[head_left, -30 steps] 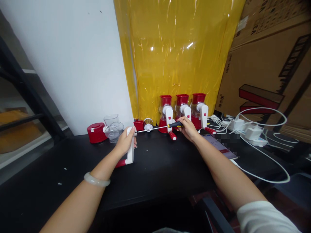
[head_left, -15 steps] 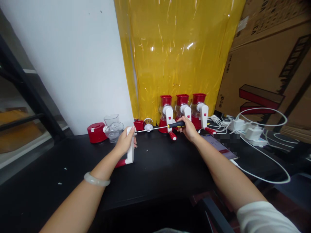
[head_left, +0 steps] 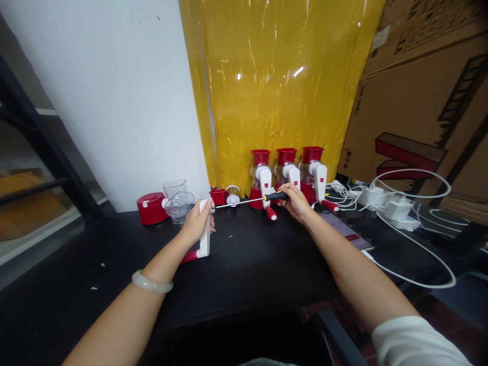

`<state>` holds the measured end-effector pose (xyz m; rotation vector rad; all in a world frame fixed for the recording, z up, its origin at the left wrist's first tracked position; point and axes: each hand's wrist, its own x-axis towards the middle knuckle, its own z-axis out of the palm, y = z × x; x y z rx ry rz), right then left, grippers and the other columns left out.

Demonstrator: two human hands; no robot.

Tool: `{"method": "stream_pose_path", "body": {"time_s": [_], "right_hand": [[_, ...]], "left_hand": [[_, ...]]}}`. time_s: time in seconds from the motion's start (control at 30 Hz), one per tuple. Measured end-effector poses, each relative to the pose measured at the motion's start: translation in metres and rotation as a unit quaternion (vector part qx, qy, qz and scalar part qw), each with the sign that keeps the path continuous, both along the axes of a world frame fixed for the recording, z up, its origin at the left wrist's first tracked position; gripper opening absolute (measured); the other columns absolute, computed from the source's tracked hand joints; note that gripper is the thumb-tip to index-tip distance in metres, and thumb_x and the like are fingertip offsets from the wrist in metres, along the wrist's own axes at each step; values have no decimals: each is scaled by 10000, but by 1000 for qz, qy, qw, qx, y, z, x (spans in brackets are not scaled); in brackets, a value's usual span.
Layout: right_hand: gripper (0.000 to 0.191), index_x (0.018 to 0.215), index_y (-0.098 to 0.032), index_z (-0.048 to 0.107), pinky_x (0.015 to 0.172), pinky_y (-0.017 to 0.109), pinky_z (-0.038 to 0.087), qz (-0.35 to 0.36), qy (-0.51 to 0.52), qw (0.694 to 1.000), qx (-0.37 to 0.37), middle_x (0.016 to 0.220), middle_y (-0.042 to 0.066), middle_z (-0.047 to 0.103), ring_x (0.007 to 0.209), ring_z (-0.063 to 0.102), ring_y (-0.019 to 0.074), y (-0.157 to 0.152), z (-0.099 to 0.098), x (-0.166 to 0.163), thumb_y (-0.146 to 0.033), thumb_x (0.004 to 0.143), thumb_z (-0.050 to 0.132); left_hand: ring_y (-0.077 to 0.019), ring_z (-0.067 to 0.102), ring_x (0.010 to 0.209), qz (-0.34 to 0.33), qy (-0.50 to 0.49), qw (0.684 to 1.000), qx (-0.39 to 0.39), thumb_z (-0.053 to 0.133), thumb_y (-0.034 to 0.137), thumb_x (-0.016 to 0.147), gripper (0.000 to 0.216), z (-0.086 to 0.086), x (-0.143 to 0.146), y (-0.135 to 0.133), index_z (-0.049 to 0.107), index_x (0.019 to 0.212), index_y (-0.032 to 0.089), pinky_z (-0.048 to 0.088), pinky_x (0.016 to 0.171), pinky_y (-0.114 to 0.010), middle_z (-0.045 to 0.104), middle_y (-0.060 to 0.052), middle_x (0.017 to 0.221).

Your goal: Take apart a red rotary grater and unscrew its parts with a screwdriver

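Note:
My left hand (head_left: pixel 196 223) is closed round a white crank handle (head_left: pixel 206 239) with a red knob at its lower end, held upright over the black table (head_left: pixel 247 269). My right hand (head_left: pixel 295 201) grips the black-and-yellow handle of a screwdriver (head_left: pixel 247 201). Its long shaft runs left and the tip meets the top of the white crank handle. Just behind my right hand stand three red-and-white hand-crank grinders (head_left: pixel 287 175) in a row.
A red round base (head_left: pixel 151 208), a clear plastic cup piece (head_left: pixel 177 201), a small red part (head_left: pixel 218 196) and a metal drum (head_left: pixel 232 194) lie at the table's back. White chargers and cables (head_left: pixel 396 208) spread at the right. Yellow film (head_left: pixel 274 76) and cardboard boxes (head_left: pixel 427 101) stand behind.
Almost nothing: my right hand shifts slightly on the screwdriver handle while the tip stays at the crank handle. My left hand stays still.

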<state>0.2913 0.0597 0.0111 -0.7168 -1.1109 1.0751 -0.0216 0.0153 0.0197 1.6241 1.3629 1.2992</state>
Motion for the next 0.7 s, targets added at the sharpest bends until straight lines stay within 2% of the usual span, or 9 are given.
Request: {"method": "stream_pose_path", "body": {"time_s": [0.17, 0.37, 0.53, 0.7], "right_hand": [[234, 741, -228, 563, 506, 270, 436, 8, 4, 1000, 5, 542, -56, 528, 463, 448, 103, -1, 1, 0, -381, 661, 722], [365, 722, -234, 577, 505, 299, 439, -1, -28, 999, 38, 424, -58, 424, 400, 388, 119, 2, -3, 1, -583, 821, 612], [324, 715, -240, 553, 501, 288, 447, -18, -51, 998, 12, 400, -89, 389, 374, 337, 95, 3, -4, 2, -522, 759, 705], [295, 754, -240, 549, 504, 266, 451, 0, -17, 1000, 4, 454, -89, 431, 420, 392, 92, 3, -3, 0, -467, 712, 732]], "left_hand": [[-170, 593, 416, 0, -1, 1000, 1, 481, 759, 842, 536, 0, 0, -1, 491, 901, 226, 516, 422, -281, 565, 54, 505], [-167, 587, 409, 6, -3, 1000, 2, 475, 753, 847, 531, 0, 1, -1, 492, 905, 225, 518, 425, -282, 565, 54, 504], [-168, 587, 412, 3, -2, 1000, 2, 484, 746, 846, 519, 0, 0, -1, 489, 908, 230, 510, 418, -276, 561, 56, 502], [-165, 584, 407, 3, -5, 1000, -3, 481, 751, 845, 524, -1, -1, -1, 490, 900, 231, 507, 418, -273, 566, 54, 503]]}}
